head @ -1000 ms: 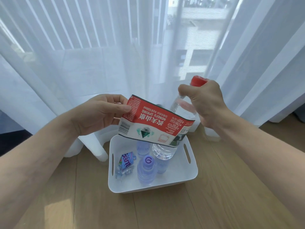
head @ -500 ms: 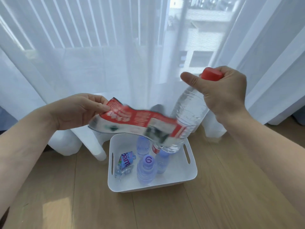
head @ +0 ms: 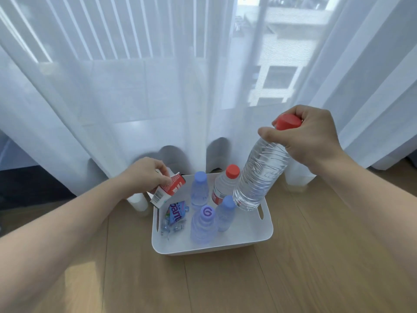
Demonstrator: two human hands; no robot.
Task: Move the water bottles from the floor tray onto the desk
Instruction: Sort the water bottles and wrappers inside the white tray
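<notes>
My right hand (head: 311,136) grips a clear, label-free bottle (head: 259,175) by its red cap, tilted above the right side of the white floor tray (head: 225,245). My left hand (head: 146,175) holds the torn red and white label (head: 168,190) over the tray's left rim. Standing in the tray are a red-capped bottle (head: 223,184) and three purple-capped bottles (head: 199,192), (head: 204,224), (head: 225,213). The desk is not in view.
A crumpled blue label (head: 176,212) and bits of clear wrap lie in the tray's left part. White sheer curtains (head: 135,98) hang right behind the tray. Wooden floor (head: 316,267) spreads in front and to both sides.
The label has come fully off the bottle. My left hand has carried it down to the tray's left rim. My right hand has swung the bare bottle to the right.
</notes>
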